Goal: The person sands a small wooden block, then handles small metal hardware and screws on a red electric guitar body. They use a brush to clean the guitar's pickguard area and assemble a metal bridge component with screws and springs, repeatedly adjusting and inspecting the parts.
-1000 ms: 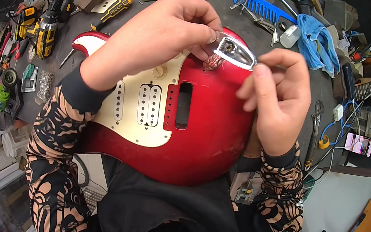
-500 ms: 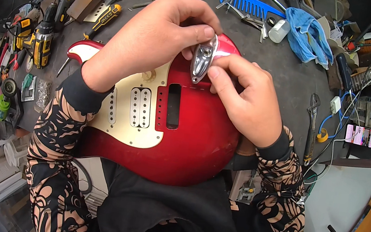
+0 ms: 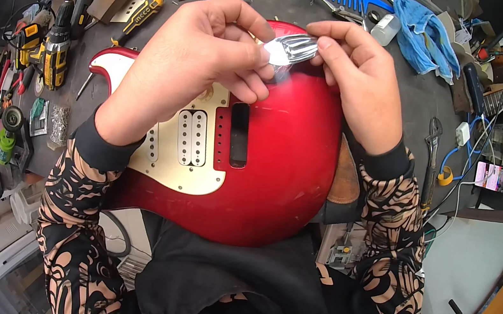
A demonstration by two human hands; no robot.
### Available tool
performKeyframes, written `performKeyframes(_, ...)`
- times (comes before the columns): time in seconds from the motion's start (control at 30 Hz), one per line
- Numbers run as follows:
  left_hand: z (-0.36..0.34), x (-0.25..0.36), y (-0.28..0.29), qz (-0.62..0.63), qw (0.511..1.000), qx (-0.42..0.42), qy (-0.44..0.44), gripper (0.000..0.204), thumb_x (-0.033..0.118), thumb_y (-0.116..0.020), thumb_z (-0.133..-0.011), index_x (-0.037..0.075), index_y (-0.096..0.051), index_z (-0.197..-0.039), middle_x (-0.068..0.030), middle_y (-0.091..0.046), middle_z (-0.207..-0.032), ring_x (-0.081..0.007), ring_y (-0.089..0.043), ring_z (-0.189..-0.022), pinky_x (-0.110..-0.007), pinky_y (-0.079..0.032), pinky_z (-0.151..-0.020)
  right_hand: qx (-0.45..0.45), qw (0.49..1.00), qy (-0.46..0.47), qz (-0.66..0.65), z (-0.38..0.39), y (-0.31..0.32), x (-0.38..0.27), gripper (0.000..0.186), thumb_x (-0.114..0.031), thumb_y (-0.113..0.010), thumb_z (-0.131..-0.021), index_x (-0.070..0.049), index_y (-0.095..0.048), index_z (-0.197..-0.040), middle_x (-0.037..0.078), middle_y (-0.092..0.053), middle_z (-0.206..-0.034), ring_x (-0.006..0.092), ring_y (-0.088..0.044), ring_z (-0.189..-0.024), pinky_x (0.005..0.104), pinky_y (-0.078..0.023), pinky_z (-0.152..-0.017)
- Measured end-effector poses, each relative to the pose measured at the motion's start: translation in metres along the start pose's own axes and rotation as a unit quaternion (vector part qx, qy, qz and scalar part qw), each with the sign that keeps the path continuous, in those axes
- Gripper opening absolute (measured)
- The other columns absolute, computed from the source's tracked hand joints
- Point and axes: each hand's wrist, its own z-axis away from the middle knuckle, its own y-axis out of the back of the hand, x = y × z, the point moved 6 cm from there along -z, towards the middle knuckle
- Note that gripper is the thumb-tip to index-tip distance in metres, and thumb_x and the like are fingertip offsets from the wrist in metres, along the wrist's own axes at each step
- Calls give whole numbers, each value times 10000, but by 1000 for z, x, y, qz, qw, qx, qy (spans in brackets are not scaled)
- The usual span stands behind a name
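Observation:
A chrome, boat-shaped metal plate is held above the upper right part of a red electric guitar body. My left hand pinches the plate's left end between its fingers, which are curled. My right hand grips the right end with thumb and forefinger. The guitar carries a cream pickguard with white pickups, and a dark rectangular cavity sits right of the pickguard. The body's area under the plate is partly hidden and blurred.
A yellow drill and tools crowd the dark bench on the left. A blue comb, bottle and blue cloth are behind. An adjustable wrench, cables and a phone are at right.
The plate has swung from an upright angle to nearly horizontal and moved farther back. My right hand has moved up toward the far edge with it; both hands still hold the plate.

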Motion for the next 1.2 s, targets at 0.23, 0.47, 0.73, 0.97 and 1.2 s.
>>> performKeyframes(0.23,-3,-2,11,-63,997,9,-54,244,81,-692,-1053,-60,-725,-1249,-108,-775,-991,-110,-733,-743,-235,-596,-670,-25,1000,-12,-6,-17,-2,2,267,-149,-659,-1081,15,-797,-1240,16,-747,-933,73,-637,-838,239,-499,-759)
performKeyframes(0.47,1,-3,14,-142,981,16,-131,215,44,-683,-1053,-36,-736,-1244,-39,-751,-987,-57,-666,-805,-223,-537,-684,-32,999,-17,-28,-18,1,2,266,-163,-678,-1072,3,-807,-1234,18,-756,-936,76,-637,-833,239,-495,-752)
performKeyframes(0.73,8,2,5,-282,933,36,-220,179,-24,-693,-1017,-46,-722,-1192,-34,-747,-1048,-72,-676,-884,-236,-550,-802,-20,999,-1,-40,-8,4,3,270,-160,-677,-1079,1,-797,-1258,27,-775,-975,71,-634,-841,242,-507,-774)
performKeyframes(0.97,4,-4,11,-245,925,58,-285,115,9,-729,-1045,-43,-718,-1147,-42,-742,-1082,-84,-694,-900,-239,-558,-794,-21,973,150,175,2,-4,-11,202,-90,-705,-1030,-43,-745,-1222,38,-757,-1009,136,-703,-933,304,-530,-831)
performKeyframes(1.2,-1,-8,8,-72,983,47,-165,203,79,-769,-1049,-21,-708,-1215,-56,-754,-1045,-85,-695,-867,-235,-557,-715,-29,865,312,392,12,-7,-36,145,-58,-758,-968,-59,-719,-1108,57,-748,-1066,240,-707,-1033,388,-469,-1006)
